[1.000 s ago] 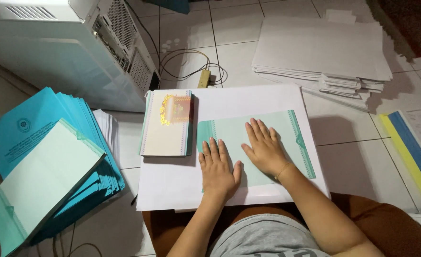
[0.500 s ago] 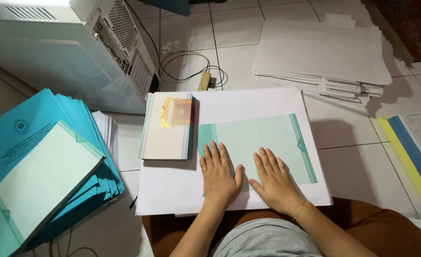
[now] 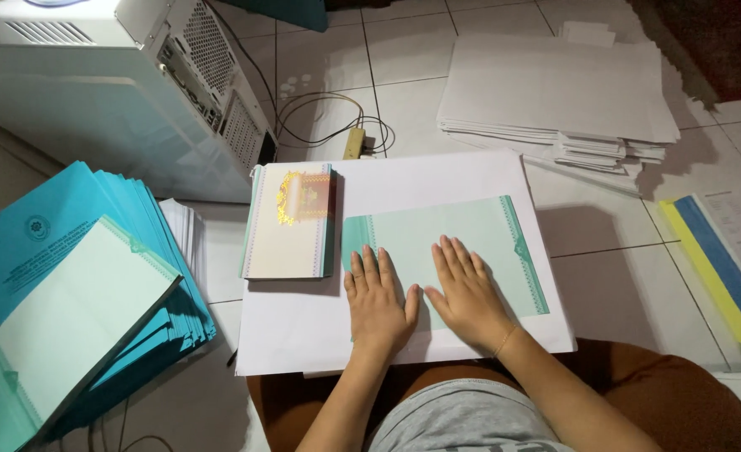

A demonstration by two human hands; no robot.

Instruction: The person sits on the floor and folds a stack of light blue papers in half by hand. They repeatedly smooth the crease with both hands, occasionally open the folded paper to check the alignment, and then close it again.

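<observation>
My left hand and right hand lie flat, fingers spread, gripping nothing, pressing the green sheet. The sheet lies on a white board, just right of a card stack.

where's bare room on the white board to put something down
Free: the strip of white board above the pale green sheet, and the lower-left corner below the booklet stack. Crowded: the middle, under left hand and right hand.
</observation>
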